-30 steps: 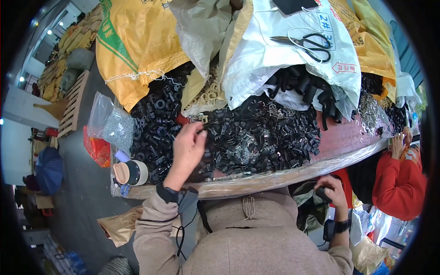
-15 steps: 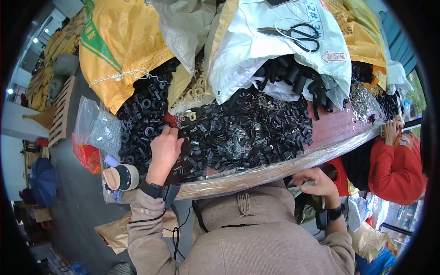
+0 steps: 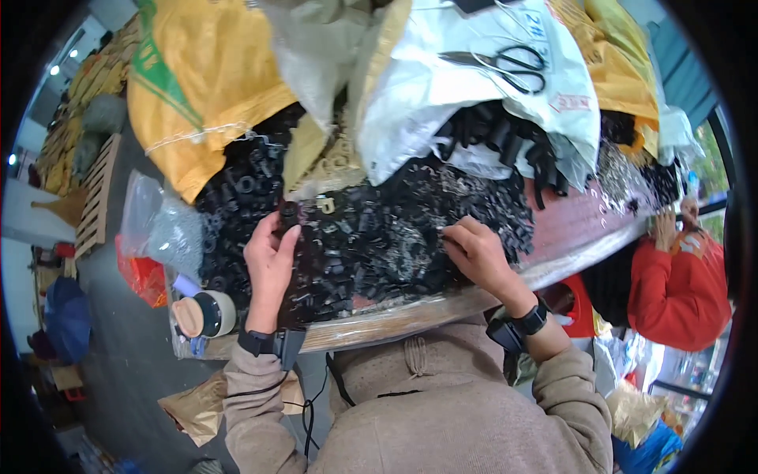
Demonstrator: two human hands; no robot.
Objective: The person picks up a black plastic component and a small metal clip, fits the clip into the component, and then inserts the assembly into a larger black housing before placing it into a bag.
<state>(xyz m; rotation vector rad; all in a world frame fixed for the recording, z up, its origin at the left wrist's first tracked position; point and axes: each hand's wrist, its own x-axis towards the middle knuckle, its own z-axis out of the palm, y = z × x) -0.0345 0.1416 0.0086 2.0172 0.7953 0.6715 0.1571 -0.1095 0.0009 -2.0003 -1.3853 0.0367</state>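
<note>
- Head view, what has just changed: the right hand (image 3: 483,257), which was beyond the table edge (image 3: 395,320) by the person's lap, is now over the pile of small black parts (image 3: 363,241), on the near side of the white sack (image 3: 407,95).
- The left hand (image 3: 270,261) was down at the black ring parts (image 3: 233,197); its thumb and index finger now show around a dark part (image 3: 289,212), to the left of the white sack and nearer the person. Both hands are thus at the parts together, well apart from each other.
- Fingers: the left thumb and index finger seem to pinch the dark part; the right thumb and fingertips are drawn together, but I cannot tell whether anything is between them.
- The dark part looks short, rounded and black, much like the ring parts; blur hides its finer shape.
- The pile lies just in front of the white sack, small and glossy, mixed with bright metallic bits. A pale yellow piece (image 3: 325,205) lies on it, to the left of the sack, near the dark part.
</note>
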